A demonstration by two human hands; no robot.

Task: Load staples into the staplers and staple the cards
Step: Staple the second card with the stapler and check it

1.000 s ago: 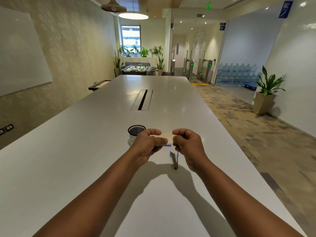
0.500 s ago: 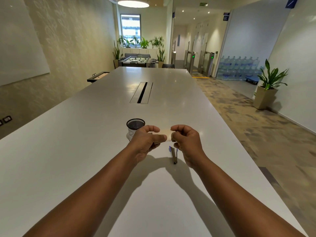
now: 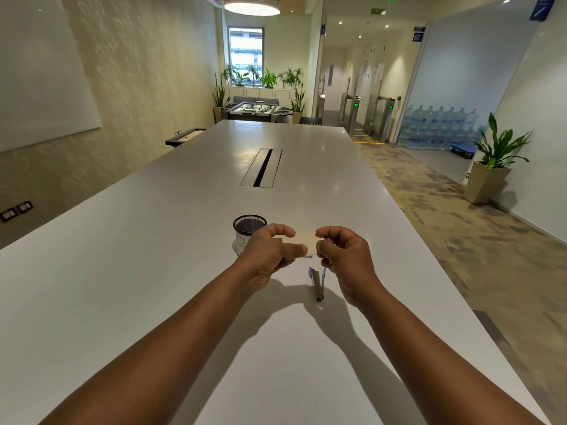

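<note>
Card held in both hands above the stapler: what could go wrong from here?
1. The card is held only by its ends, left hand and right hand pinching it in the air; freeing one hand may let it sag or slip.
2. The stapler lies under the hands, partly hidden by the right one; a blind reach could knock it.
3. The mesh cup stands close by the left hand and could get tipped.
</note>
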